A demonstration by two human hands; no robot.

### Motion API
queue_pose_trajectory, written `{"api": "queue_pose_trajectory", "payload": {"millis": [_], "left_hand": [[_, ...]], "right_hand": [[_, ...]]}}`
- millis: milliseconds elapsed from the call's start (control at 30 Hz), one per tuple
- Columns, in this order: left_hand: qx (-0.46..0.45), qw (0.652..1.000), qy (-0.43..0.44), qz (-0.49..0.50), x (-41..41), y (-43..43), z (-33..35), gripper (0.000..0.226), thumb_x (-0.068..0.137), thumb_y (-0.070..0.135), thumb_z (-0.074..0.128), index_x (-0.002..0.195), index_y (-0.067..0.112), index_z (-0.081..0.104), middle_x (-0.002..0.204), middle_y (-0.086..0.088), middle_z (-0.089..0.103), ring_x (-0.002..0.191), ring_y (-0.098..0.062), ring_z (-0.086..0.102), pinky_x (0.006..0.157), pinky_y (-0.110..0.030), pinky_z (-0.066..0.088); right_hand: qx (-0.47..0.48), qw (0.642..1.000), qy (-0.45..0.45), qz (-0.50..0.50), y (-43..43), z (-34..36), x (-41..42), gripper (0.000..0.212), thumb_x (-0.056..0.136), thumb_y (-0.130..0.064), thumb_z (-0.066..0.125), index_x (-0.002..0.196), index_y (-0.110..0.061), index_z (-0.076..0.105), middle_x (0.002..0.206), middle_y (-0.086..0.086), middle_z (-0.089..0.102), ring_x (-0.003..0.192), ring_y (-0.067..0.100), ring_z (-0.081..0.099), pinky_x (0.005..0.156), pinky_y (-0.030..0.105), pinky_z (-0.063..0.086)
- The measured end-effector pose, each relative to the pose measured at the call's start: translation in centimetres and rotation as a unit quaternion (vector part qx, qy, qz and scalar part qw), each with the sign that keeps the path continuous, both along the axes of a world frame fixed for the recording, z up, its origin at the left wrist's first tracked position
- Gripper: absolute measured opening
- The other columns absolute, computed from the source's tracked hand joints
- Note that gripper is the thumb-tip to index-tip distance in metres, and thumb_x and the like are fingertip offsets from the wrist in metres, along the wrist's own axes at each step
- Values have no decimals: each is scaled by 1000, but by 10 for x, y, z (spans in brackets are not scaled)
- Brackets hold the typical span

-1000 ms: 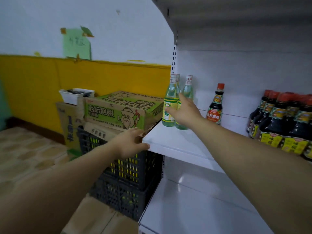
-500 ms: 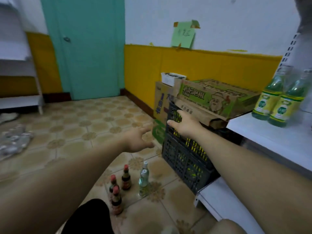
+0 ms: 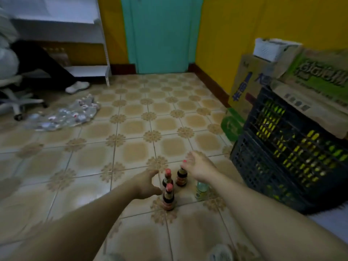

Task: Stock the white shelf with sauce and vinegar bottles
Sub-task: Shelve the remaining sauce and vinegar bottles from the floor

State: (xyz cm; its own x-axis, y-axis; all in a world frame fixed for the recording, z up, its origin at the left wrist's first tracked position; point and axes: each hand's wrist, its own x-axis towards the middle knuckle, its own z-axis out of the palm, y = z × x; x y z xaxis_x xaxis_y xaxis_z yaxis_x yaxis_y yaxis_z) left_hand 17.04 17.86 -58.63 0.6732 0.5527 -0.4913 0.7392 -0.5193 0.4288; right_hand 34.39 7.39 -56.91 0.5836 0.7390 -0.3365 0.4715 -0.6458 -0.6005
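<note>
Grips slack: left hand (image 3: 146,183) empty beside front sauce bottles (image 3: 168,196); right hand (image 3: 199,168) touching rear bottle (image 3: 181,178) cap.

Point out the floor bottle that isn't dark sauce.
The pale green bottle, rightmost, partly hidden by the right hand; the other three are dark bottles with red caps.

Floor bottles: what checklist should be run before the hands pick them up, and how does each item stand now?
1. Sauce bottles upright: ok, all three stand on the floor.
2. Green bottle in plain sight: not ok, the right arm half hides it.
3. Left hand free: ok, open beside the sauce bottles.
4. Right hand gripping the far bottle at its cap: cannot tell.
5. Crate out of the way: ok, it stands apart on the right.
</note>
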Motion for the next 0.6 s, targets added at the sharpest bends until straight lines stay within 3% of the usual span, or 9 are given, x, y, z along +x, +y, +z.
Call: {"api": "queue_pose_trajectory", "payload": {"millis": [133,300,500,600], "left_hand": [[-43,998,41,19,10,22,-76,87,85,36,69,152,16,18,158,-4,19,143,-22,24,114,-31,24],[-83,994,70,16,40,52,-157,86,86,35,67,152,12,17,158,-7,20,143,-22,24,112,-29,24],[-135,987,76,35,75,75,-241,84,84,30,68,150,10,21,154,-11,28,139,-26,32,107,-29,30],[-166,983,67,39,82,74,-272,78,84,22,68,148,14,26,150,-11,36,134,-27,38,103,-30,34]], "right_hand": [[-42,998,40,29,26,-81,2,70,89,-50,59,146,-16,36,143,7,49,125,27,50,101,34,41],[-69,991,102,49,56,-173,8,63,90,-44,60,144,-23,37,141,2,52,126,24,50,100,32,41],[-77,987,133,45,87,-255,20,85,82,-39,69,152,-29,22,148,0,44,130,25,47,105,40,42],[-66,987,144,26,95,-281,22,71,86,-37,67,147,-26,34,144,0,47,129,24,48,104,38,41]]}}
